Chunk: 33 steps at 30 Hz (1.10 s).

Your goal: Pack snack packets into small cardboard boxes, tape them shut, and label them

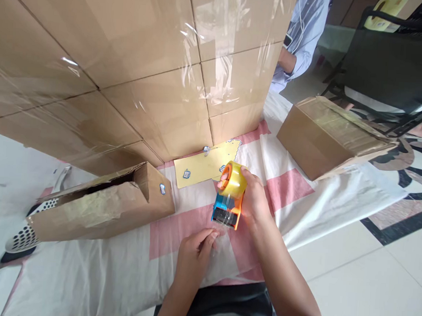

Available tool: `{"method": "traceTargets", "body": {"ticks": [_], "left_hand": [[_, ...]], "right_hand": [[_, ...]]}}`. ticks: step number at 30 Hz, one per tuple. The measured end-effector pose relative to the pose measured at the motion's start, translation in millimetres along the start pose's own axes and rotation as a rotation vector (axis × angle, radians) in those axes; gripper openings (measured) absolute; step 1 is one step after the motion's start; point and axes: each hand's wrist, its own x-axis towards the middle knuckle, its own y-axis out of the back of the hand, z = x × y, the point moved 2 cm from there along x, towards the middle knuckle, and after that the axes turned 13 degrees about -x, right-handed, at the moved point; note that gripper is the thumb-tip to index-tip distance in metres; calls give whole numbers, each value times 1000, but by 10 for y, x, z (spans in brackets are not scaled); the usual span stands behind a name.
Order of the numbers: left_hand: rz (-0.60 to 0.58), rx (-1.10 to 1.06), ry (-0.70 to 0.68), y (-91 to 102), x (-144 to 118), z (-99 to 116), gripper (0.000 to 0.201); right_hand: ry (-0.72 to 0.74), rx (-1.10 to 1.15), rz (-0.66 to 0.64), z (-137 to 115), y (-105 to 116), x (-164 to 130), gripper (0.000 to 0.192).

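Observation:
My right hand [254, 194] is closed around a tape dispenser [227, 207], orange and blue with a yellow roll of clear packing tape [237, 180] on it. Its black roller end points toward me. Just below that end, my left hand [195, 252] pinches the loose end of the clear tape between thumb and finger. Both hands are above a pink and white cloth [188, 228]. Beyond the dispenser lies a yellow sheet [203, 164] with small blue-edged stickers, one corner partly hidden by the roll.
Stacked cardboard boxes [153, 102] covered with clear tape form a wall ahead. An opened carton [103, 213] lies at left beside a dotted slipper [23, 238]; another carton [316, 136] is at right. A person in a blue shirt [307, 35] and a black chair [391, 69] are farther back.

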Motion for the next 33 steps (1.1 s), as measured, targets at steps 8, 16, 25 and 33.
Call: {"method": "traceTargets", "body": {"ticks": [8,16,25,33], "left_hand": [[18,72,-68,43,59,-42,38],[-129,-151,86,71,-63,31,48],[-91,-124,-28,100,73,26,44],[-5,211,-380,208,96,-49,32]], "right_hand": [[30,14,31,50,14,-30,32],[592,-370,151,-190,-18,-294,32],[101,34,36,-62,-53,-287,35],[-266,159,-28,-51,196,-272,21]]}}
